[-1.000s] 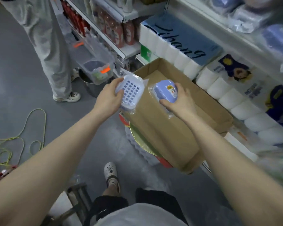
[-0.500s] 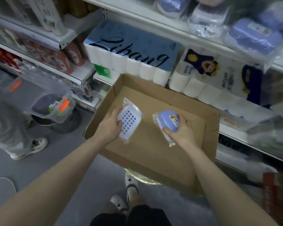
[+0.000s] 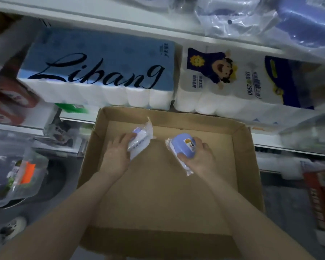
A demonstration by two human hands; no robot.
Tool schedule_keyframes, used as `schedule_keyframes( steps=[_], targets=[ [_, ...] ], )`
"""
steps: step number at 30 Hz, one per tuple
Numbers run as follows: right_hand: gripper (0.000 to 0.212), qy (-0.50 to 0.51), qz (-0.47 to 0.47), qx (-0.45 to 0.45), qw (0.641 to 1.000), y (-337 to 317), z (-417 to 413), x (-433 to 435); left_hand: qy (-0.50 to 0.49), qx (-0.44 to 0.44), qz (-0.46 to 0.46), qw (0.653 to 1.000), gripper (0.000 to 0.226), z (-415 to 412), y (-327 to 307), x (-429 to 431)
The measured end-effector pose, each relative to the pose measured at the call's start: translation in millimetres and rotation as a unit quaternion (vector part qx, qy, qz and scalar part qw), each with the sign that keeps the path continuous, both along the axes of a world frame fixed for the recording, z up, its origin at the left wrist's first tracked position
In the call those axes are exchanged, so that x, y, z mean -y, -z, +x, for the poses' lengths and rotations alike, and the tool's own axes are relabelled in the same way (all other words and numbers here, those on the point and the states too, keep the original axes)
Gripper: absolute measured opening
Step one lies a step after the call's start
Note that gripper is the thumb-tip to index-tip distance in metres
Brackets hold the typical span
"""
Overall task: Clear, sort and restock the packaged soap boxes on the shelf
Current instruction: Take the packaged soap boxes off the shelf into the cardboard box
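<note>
At frame centre the left hand (image 3: 116, 156) curls around a wrapped white-and-lilac soap box (image 3: 139, 141), and the right hand (image 3: 199, 158) grips a lilac soap box (image 3: 182, 145) whose small coloured sticker is unreadable; both are inside the open cardboard box (image 3: 248, 166). Above, a blue tissue pack (image 3: 101, 68) reads "Libang"; right of it a cartoon-printed pack (image 3: 233, 81) shows "2500"

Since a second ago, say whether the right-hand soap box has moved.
Yes: the soap box moved from the rim of the cardboard box deeper inside, toward its far wall.
</note>
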State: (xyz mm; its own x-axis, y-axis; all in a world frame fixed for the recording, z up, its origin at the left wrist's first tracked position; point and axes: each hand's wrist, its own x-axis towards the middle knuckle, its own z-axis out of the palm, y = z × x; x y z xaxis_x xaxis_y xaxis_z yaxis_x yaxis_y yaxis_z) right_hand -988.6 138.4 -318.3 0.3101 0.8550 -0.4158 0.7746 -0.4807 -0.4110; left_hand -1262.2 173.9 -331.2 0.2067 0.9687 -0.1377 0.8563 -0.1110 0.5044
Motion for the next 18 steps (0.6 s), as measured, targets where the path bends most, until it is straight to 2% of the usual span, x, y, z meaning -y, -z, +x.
schedule_keyframes(
  steps=[4,8,13,18],
  targets=[
    [0.084,0.03,0.003,0.039,0.999,22,-19,-9,0.113,-0.064,-0.034,0.991,0.066,5,37,-14],
    [0.084,0.042,-0.038,0.057,0.997,38,-34,-8,0.152,-0.083,-0.053,0.983,0.06,9,47,-12],
    [0.08,0.041,-0.027,0.054,0.997,25,-39,4,0.169,-0.046,-0.077,0.981,0.06,4,27,-20],
    [0.065,-0.031,0.07,0.082,0.994,-33,-32,11,0.166,-0.031,-0.065,0.983,0.058,-5,-21,-24]
  ],
)
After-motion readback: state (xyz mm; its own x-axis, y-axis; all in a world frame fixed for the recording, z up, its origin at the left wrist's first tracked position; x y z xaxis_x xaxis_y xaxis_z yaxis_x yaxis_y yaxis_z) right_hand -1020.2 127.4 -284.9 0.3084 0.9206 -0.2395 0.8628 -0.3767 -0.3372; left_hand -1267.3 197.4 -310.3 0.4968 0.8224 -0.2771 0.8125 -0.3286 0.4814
